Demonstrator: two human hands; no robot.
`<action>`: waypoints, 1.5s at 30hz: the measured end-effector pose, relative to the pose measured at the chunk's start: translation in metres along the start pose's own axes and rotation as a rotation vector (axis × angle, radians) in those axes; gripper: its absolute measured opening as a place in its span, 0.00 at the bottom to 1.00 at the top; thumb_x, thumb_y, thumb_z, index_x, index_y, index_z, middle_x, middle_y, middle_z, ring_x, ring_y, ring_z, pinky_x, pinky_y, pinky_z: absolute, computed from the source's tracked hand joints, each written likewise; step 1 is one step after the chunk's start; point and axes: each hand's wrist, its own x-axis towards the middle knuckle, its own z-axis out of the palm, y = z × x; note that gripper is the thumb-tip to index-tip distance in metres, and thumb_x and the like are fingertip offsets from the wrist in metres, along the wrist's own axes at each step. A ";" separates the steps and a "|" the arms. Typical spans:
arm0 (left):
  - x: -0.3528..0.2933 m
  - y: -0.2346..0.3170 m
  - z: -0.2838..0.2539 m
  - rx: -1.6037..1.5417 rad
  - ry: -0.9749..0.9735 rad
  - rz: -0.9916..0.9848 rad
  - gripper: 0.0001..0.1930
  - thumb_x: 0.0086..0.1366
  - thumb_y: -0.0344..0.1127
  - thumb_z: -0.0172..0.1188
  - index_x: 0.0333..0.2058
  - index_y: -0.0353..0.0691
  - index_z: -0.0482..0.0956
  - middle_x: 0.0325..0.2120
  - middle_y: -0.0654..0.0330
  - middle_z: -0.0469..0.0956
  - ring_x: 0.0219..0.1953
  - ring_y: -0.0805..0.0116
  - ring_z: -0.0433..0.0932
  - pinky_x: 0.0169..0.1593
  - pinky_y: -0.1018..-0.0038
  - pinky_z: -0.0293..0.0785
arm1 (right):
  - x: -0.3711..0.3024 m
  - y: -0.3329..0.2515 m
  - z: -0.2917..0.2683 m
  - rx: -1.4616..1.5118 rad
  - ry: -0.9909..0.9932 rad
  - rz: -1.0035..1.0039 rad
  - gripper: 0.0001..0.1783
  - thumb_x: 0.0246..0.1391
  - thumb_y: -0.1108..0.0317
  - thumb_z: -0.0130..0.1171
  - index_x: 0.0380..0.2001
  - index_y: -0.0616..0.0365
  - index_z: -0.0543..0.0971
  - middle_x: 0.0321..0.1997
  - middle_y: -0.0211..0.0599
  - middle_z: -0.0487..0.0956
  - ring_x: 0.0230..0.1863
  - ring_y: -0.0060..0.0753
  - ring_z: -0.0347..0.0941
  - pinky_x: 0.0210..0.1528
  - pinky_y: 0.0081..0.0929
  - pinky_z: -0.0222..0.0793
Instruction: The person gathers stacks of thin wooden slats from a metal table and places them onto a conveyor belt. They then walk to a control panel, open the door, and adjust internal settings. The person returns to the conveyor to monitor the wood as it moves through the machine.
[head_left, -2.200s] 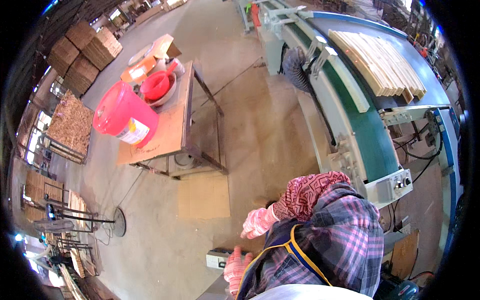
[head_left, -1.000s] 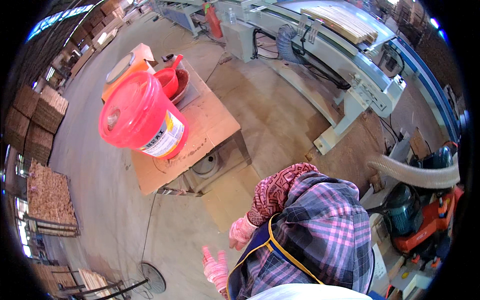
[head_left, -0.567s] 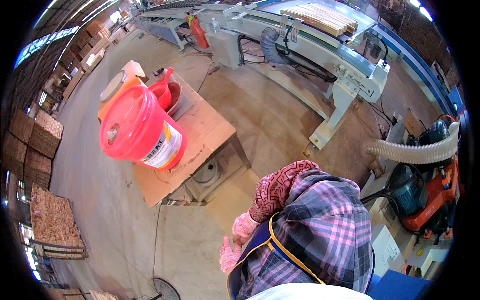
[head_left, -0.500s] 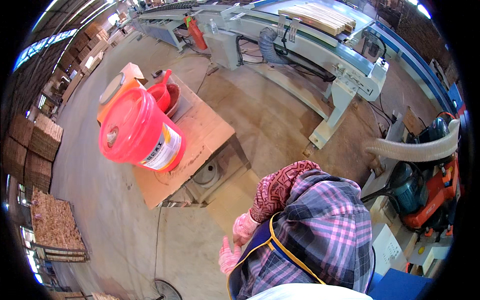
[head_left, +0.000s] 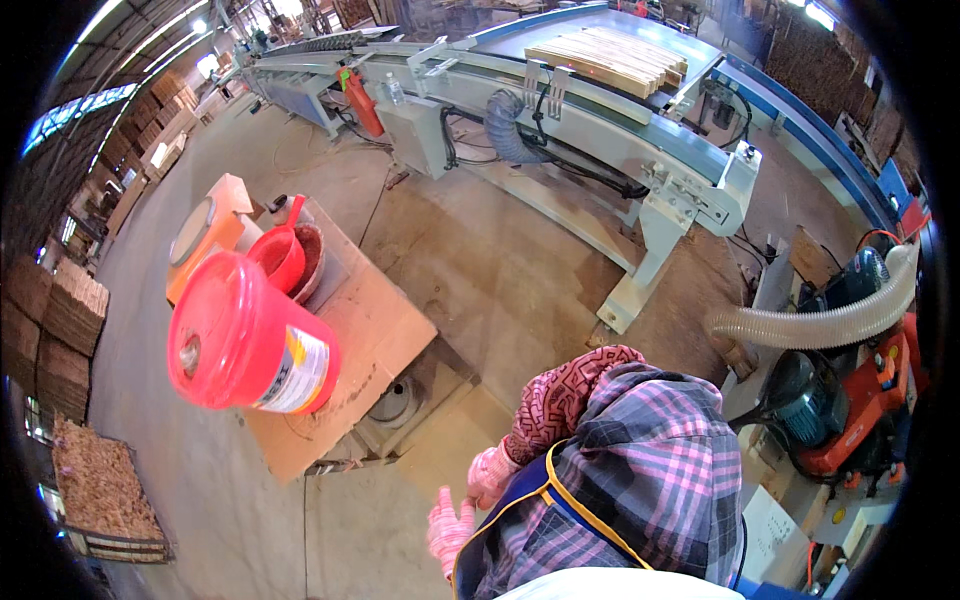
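Note:
Both my hands wear pink striped gloves and are low in the view, in front of my dark blue apron with yellow edging. My left hand has its fingers spread and holds nothing visible. Just above it, my right hand has curled fingers close to the left; whether they touch or pinch anything is hidden. A patterned red sleeve covers my right forearm, below a plaid sleeve. Left of my hands stands a cardboard-topped stand bearing a lidded red bucket.
Behind the bucket are a red dipper in a stained bowl and an orange box. A long conveyor machine carrying wood strips crosses the back. At right are a ribbed hose and a motor. Stacked wood lines the left.
The view has shifted, so the stand and bucket appear farther left and lower. My left hand has moved slightly left, away from the right, with its fingers more spread.

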 end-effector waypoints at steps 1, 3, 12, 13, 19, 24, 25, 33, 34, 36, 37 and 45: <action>0.012 0.019 0.001 -0.008 0.005 0.018 0.37 0.64 0.62 0.54 0.67 0.50 0.63 0.59 0.42 0.71 0.62 0.45 0.69 0.63 0.56 0.66 | -0.013 0.005 -0.010 -0.019 0.012 0.013 0.21 0.53 0.55 0.53 0.48 0.48 0.81 0.42 0.48 0.83 0.45 0.51 0.78 0.46 0.48 0.73; 0.033 0.054 0.000 -0.013 0.004 0.047 0.37 0.64 0.62 0.54 0.67 0.50 0.63 0.59 0.43 0.71 0.62 0.46 0.69 0.63 0.56 0.65 | -0.036 0.021 -0.029 -0.050 0.050 0.040 0.20 0.53 0.55 0.53 0.47 0.47 0.82 0.40 0.46 0.83 0.44 0.50 0.79 0.46 0.47 0.73; 0.127 0.244 -0.034 0.051 -0.040 0.232 0.36 0.64 0.60 0.56 0.66 0.50 0.64 0.59 0.44 0.71 0.62 0.46 0.69 0.64 0.57 0.65 | -0.183 0.129 -0.113 0.040 0.216 0.074 0.19 0.52 0.54 0.57 0.43 0.48 0.83 0.37 0.45 0.84 0.42 0.49 0.80 0.44 0.46 0.75; 0.134 0.261 -0.039 0.060 -0.049 0.261 0.36 0.64 0.60 0.56 0.66 0.50 0.64 0.59 0.44 0.71 0.62 0.47 0.69 0.64 0.57 0.65 | -0.190 0.141 -0.112 0.040 0.245 0.111 0.19 0.51 0.54 0.57 0.43 0.49 0.83 0.37 0.45 0.84 0.42 0.49 0.80 0.44 0.46 0.75; 0.164 0.317 -0.046 0.097 -0.077 0.349 0.36 0.64 0.60 0.57 0.66 0.51 0.65 0.59 0.44 0.72 0.62 0.47 0.69 0.64 0.58 0.65 | -0.216 0.222 -0.102 0.045 0.397 0.216 0.19 0.51 0.53 0.58 0.42 0.49 0.82 0.37 0.45 0.84 0.42 0.50 0.80 0.45 0.46 0.75; 0.169 0.309 -0.047 0.122 -0.108 0.400 0.36 0.64 0.59 0.57 0.66 0.51 0.65 0.59 0.45 0.72 0.62 0.48 0.69 0.64 0.59 0.64 | -0.206 0.229 -0.081 0.080 0.486 0.273 0.19 0.51 0.52 0.58 0.41 0.50 0.82 0.36 0.44 0.84 0.43 0.51 0.80 0.45 0.45 0.75; 0.169 0.305 -0.048 0.117 -0.097 0.404 0.35 0.64 0.59 0.57 0.66 0.51 0.65 0.59 0.45 0.72 0.62 0.48 0.69 0.64 0.59 0.64 | -0.210 0.214 -0.086 0.042 0.502 0.259 0.19 0.51 0.52 0.58 0.42 0.50 0.82 0.36 0.45 0.84 0.43 0.51 0.80 0.46 0.46 0.75; 0.167 0.271 -0.054 0.109 -0.106 0.455 0.35 0.64 0.58 0.58 0.66 0.51 0.66 0.59 0.46 0.72 0.62 0.48 0.70 0.65 0.60 0.64 | -0.169 0.194 -0.072 0.111 0.440 0.337 0.30 0.53 0.46 0.58 0.59 0.40 0.73 0.45 0.45 0.82 0.50 0.52 0.77 0.51 0.47 0.73; 0.163 0.264 -0.054 0.111 -0.108 0.450 0.35 0.64 0.58 0.59 0.66 0.51 0.66 0.59 0.46 0.72 0.62 0.48 0.70 0.65 0.60 0.64 | -0.166 0.189 -0.073 0.114 0.432 0.351 0.30 0.53 0.47 0.58 0.60 0.40 0.73 0.45 0.45 0.82 0.50 0.52 0.77 0.52 0.47 0.73; 0.163 0.258 -0.055 0.106 -0.114 0.445 0.35 0.64 0.57 0.59 0.66 0.51 0.66 0.59 0.46 0.72 0.62 0.49 0.70 0.65 0.60 0.64 | -0.170 0.173 -0.079 0.117 0.414 0.381 0.31 0.53 0.48 0.58 0.61 0.38 0.73 0.46 0.45 0.82 0.51 0.52 0.77 0.52 0.47 0.73; 0.163 0.256 -0.055 0.106 -0.110 0.446 0.35 0.64 0.57 0.59 0.66 0.51 0.66 0.59 0.46 0.72 0.62 0.49 0.70 0.65 0.61 0.64 | -0.175 0.165 -0.078 0.130 0.498 0.344 0.25 0.50 0.51 0.57 0.48 0.51 0.79 0.41 0.50 0.83 0.48 0.54 0.79 0.49 0.50 0.73; 0.163 0.255 -0.054 0.128 -0.078 0.469 0.34 0.64 0.57 0.59 0.66 0.51 0.67 0.59 0.48 0.72 0.62 0.50 0.70 0.65 0.61 0.63 | -0.188 0.154 -0.082 0.105 0.539 0.333 0.23 0.50 0.55 0.55 0.49 0.50 0.80 0.42 0.47 0.83 0.48 0.52 0.79 0.49 0.49 0.73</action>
